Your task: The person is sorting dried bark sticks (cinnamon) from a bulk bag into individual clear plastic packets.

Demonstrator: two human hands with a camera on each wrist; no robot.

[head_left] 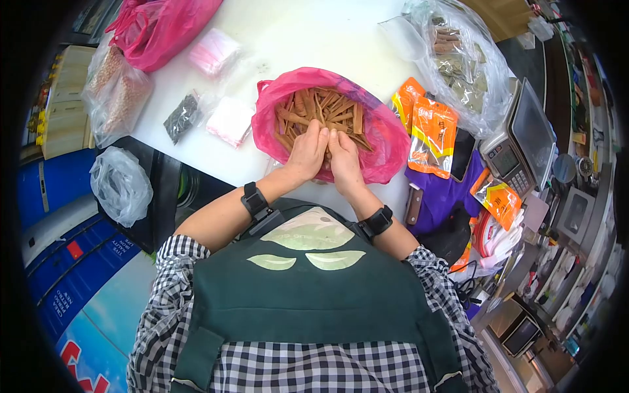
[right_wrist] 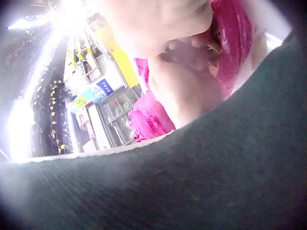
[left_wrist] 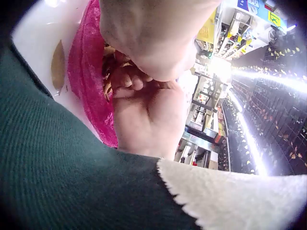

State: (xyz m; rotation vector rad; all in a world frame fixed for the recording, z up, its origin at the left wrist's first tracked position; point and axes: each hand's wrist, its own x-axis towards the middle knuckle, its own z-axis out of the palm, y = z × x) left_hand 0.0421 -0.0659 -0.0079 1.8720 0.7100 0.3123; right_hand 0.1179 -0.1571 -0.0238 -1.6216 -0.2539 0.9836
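Observation:
A pink plastic bag [head_left: 391, 152] stands with its mouth wide, filled with brown strips of cinnamon bark [head_left: 337, 105]. Over the near side of the pile, my left hand [head_left: 306, 152] and right hand [head_left: 344, 160] meet, thumbs side by side and pointing away from me. The fingers of both are curled inward around a piece of cinnamon bark, which they mostly hide. In the left wrist view, curled fingers [left_wrist: 132, 81] show beside the pink bag [left_wrist: 86, 72]. The right wrist view shows both hands pressed close together, partly blurred.
Orange packets [head_left: 434, 137] lie right of the bag, near a knife handle [head_left: 413, 204] and a digital scale [head_left: 511, 160]. A clear bag of dried leaves [head_left: 462, 78] sits behind them. To the left are small plastic packs [head_left: 230, 121] and a bag of nuts [head_left: 118, 98].

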